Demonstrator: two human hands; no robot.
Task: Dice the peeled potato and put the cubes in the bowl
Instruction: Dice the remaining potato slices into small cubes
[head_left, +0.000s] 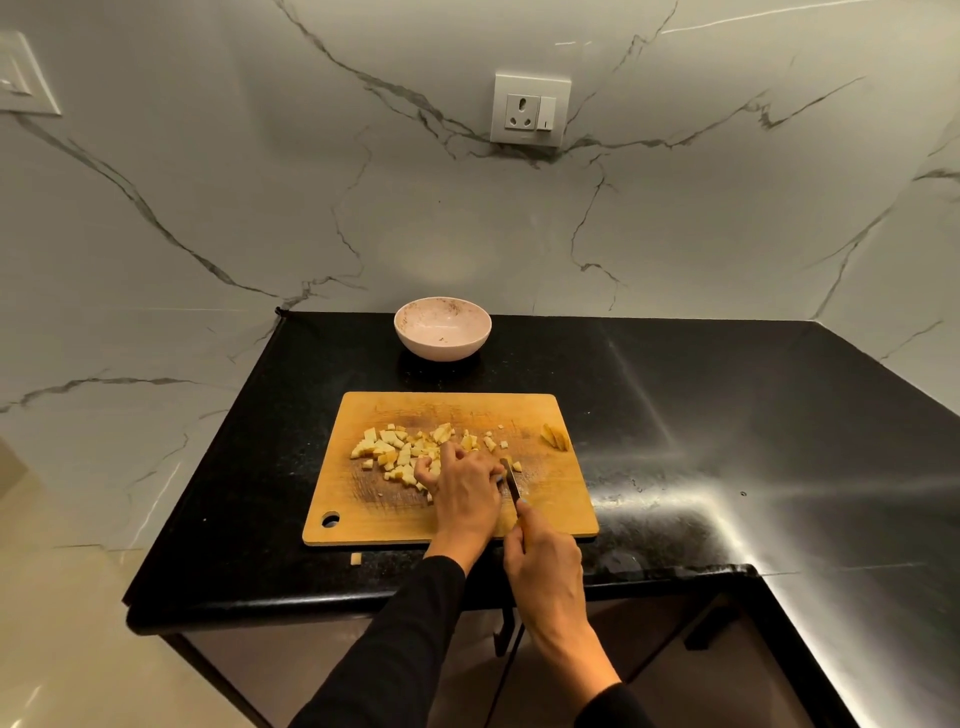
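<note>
Several pale yellow potato cubes (387, 449) lie in a loose heap on the wooden cutting board (363, 514). My left hand (460, 486) rests on the board with its fingers curled over pieces at the heap's right side. My right hand (543, 564) grips a knife (511, 480) by the handle, and the blade lies just right of my left hand, tip pointing away from me. A few uncut potato slices (556, 436) sit near the board's right edge. The pink bowl (442, 328) stands behind the board, and I see no cubes in it.
One stray potato piece (356, 558) lies on the black countertop (701, 415) just in front of the board. The counter's front edge is close to my arms, and its left end drops off beside the board. A marble wall with a socket (530, 109) stands behind.
</note>
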